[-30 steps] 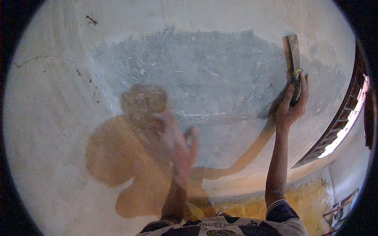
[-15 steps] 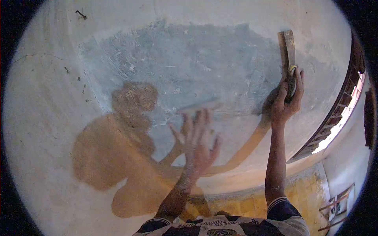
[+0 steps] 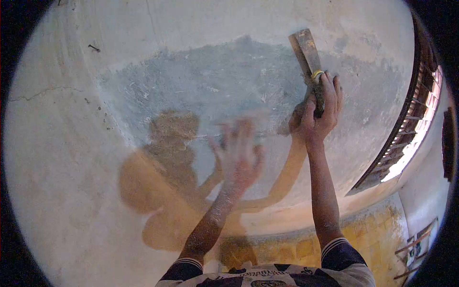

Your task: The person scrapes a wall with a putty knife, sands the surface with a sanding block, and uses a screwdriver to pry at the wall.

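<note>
In the head view, my right hand (image 3: 321, 109) is wrapped round the dark handle of a putty knife (image 3: 306, 51), its worn blade pointing up along the wall. A yellow ring shows where the blade meets the handle. My left hand (image 3: 239, 155) is smeared by motion, its fingers stretched upward over the grey patch. At its fingertips a pale, flat blade-like piece (image 3: 256, 117) shows as a blur and appears to be held under the fingers. A damp-looking grey patch of plaster (image 3: 215, 71) spreads across the wall behind both hands.
A nail (image 3: 94, 48) sticks out of the pale wall (image 3: 62, 158) at upper left, above a thin crack (image 3: 45, 92). My shadow falls on the wall. To the right runs a slatted opening (image 3: 406, 148); yellow tiling (image 3: 306, 248) lies below.
My right hand and the putty knife have moved left, closer to my left hand. The left hand is still in motion over the patch. The view has shifted, with the nail lower in it.
</note>
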